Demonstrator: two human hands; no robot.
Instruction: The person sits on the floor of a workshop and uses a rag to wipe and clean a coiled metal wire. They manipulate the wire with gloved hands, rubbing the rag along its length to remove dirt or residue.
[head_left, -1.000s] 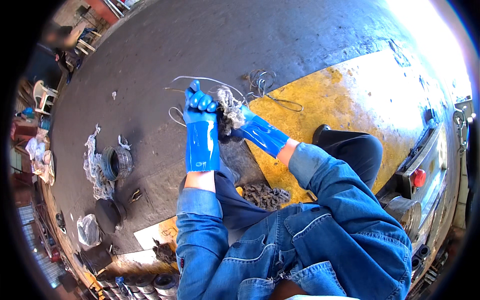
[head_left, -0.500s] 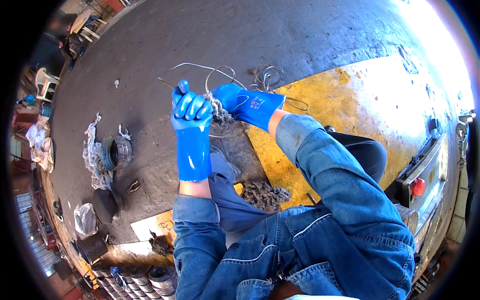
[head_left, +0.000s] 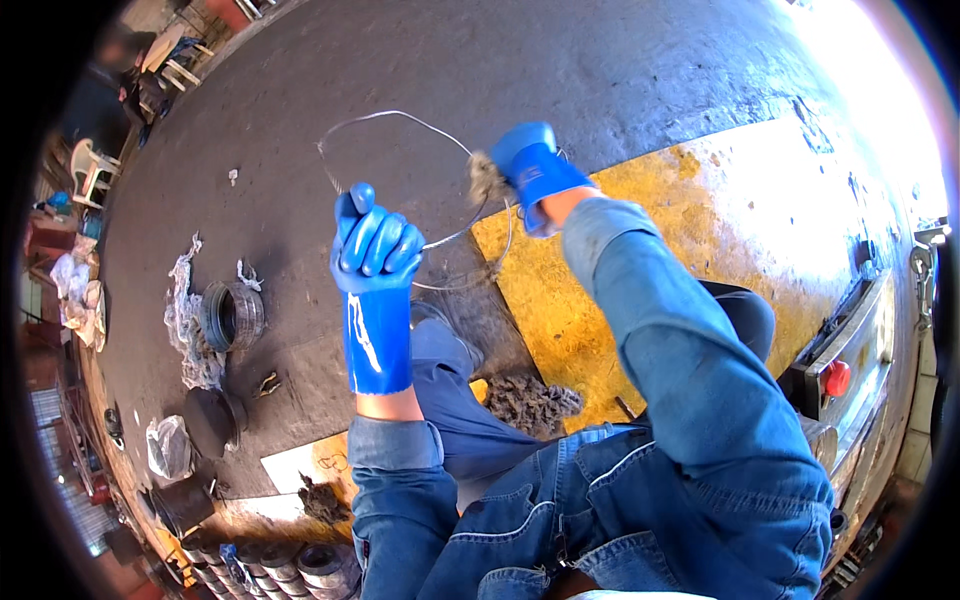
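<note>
Both my hands wear blue rubber gloves. My left hand [head_left: 376,245] is closed in a fist around a thin metal wire [head_left: 400,113], which stands up past the thumb and curves over to the right in a wide loop. Off to the right and a little farther away, my right hand [head_left: 532,165] is closed on a frayed grey rag [head_left: 486,180]. The wire runs to this rag; how the rag wraps it is hidden. More of the wire hangs in curves between the hands, below the rag.
A yellow, stained sheet [head_left: 640,270] covers the floor on the right. Grey fibre waste [head_left: 530,402] lies by my legs. On the left are a coil of wire [head_left: 235,315], a pale shredded rag [head_left: 185,315] and a plastic bag [head_left: 170,445]. A red button [head_left: 836,378] sits on a metal frame at right.
My right hand has moved right and away from the left hand, with the rag in it. The wire between them has spread into a wider loop. My left hand has shifted slightly nearer.
</note>
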